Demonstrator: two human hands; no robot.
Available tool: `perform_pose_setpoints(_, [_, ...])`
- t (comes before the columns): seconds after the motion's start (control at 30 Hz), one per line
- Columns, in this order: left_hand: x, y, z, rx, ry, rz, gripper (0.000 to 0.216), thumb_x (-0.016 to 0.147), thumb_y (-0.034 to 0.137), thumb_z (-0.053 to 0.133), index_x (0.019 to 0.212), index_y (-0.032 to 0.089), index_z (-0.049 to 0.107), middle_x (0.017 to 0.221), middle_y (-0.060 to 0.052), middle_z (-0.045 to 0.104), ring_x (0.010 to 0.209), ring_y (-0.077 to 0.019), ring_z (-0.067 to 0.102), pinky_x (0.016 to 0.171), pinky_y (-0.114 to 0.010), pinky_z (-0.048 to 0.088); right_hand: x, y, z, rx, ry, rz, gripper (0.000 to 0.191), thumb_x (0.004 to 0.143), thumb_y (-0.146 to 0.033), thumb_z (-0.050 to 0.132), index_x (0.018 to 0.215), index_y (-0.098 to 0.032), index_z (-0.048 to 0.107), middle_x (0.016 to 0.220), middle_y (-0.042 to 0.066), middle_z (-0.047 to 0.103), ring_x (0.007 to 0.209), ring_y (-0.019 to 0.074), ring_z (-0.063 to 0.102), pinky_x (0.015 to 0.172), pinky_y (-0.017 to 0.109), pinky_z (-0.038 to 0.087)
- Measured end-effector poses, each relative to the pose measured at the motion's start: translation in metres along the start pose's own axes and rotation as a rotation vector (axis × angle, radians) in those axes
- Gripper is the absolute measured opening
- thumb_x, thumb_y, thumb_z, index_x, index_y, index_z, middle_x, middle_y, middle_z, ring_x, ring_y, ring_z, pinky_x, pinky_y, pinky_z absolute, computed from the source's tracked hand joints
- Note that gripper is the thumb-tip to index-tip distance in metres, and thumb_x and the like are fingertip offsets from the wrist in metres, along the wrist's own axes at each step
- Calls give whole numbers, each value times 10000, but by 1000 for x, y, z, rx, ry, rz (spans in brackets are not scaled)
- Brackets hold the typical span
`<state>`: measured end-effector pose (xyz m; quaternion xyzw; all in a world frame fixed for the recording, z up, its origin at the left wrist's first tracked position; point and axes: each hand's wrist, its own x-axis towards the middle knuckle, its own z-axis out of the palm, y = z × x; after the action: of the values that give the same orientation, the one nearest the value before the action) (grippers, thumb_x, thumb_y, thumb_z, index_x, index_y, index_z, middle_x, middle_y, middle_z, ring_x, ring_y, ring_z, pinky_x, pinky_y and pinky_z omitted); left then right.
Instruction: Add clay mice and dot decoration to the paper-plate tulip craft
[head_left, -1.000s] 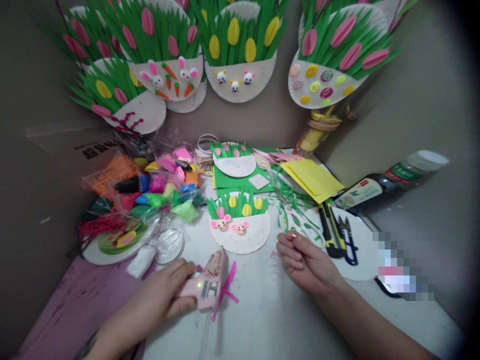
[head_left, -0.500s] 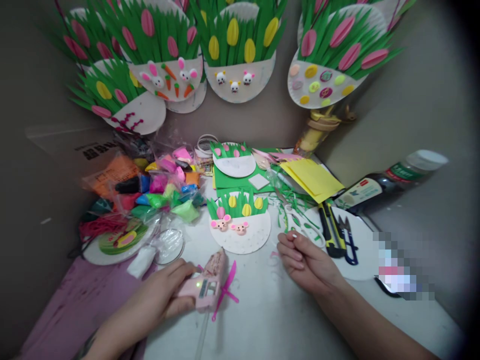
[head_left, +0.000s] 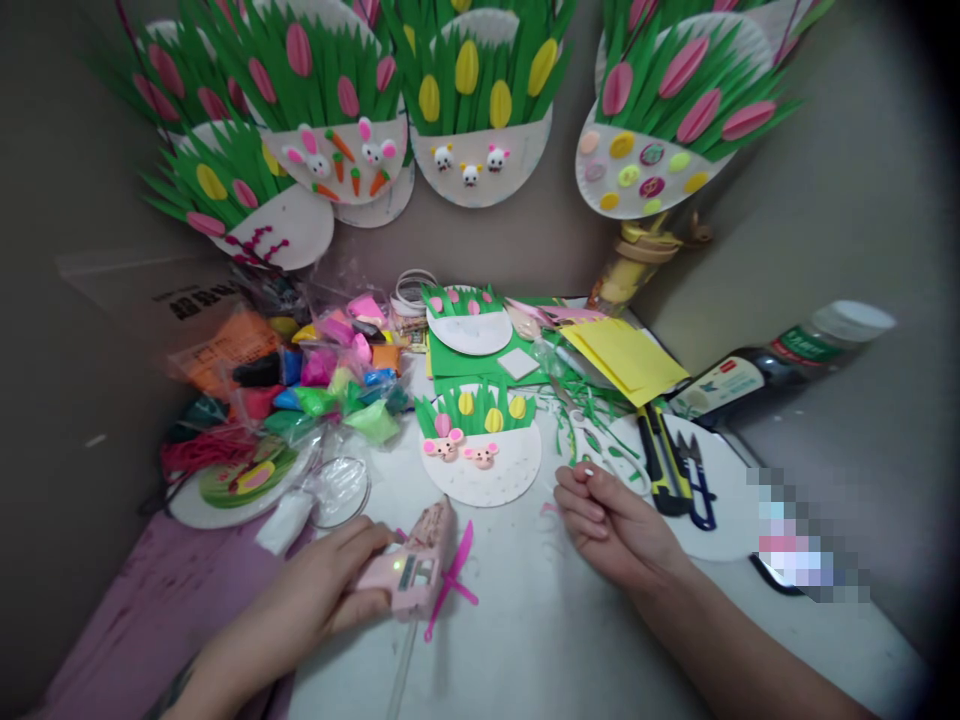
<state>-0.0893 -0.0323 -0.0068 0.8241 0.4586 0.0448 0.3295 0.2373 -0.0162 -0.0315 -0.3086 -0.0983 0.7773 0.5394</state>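
Note:
My left hand [head_left: 319,585] is closed around a pale pink glue gun [head_left: 401,575] with a small light glowing on its side. A clear glue stick [head_left: 403,660] sticks out of its back end, towards me. Beside the gun, partly under it, lie bright pink strips [head_left: 459,578]. Just beyond its nozzle is a paper plate basket [head_left: 495,485] with green paper grass, small tulips and two pink clay mice [head_left: 480,455]. My right hand [head_left: 611,530] rests on the table with fingers curled, thumb against forefinger; what they hold, if anything, I cannot make out.
White scissors [head_left: 604,448], a yellow-black cutter [head_left: 664,465] and blue snips [head_left: 699,485] lie beyond my right hand. A dark bottle [head_left: 780,355] leans at right. Bagged coloured clay [head_left: 319,370] is heaped at left. Decorated plates [head_left: 480,165] hang on the wall.

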Motion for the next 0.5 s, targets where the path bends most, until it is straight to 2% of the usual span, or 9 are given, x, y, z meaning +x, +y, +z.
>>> perform_pose_setpoints(0.23, [-1, -2, 1, 12, 25, 19, 383, 868, 435, 541, 1199, 241, 549, 1094, -74, 647, 946, -211, 627, 793, -291, 516, 1, 1, -1, -15, -21, 4, 188, 659, -211, 825, 707, -157, 651, 620, -47, 474, 454, 3, 378, 352, 63, 314])
perform_pose_setpoints(0.37, [-1, -4, 3, -58, 50, 120, 426, 853, 486, 548, 1220, 267, 551, 1077, -59, 659, 932, -201, 635, 798, -280, 524, 0, 1, -2, -12, -16, 3, 181, 660, -197, 822, 704, -155, 651, 621, -46, 470, 453, 4, 371, 349, 68, 307])
perform_pose_setpoints(0.47, [-4, -3, -2, -175, 54, 201, 468, 865, 579, 461, 1209, 279, 564, 1036, -58, 671, 918, -201, 645, 789, -280, 538, 0, 1, -2, -8, -17, -2, 175, 668, -197, 816, 703, -151, 650, 621, -45, 460, 451, 7, 364, 345, 73, 305])
perform_pose_setpoints(0.5, [-8, -4, -5, -201, 94, 204, 469, 872, 593, 428, 1193, 283, 574, 1022, -57, 676, 908, -201, 651, 774, -275, 545, -1, 1, -2, -10, -19, -4, 175, 668, -198, 814, 704, -152, 649, 623, -46, 457, 452, 6, 363, 346, 73, 304])
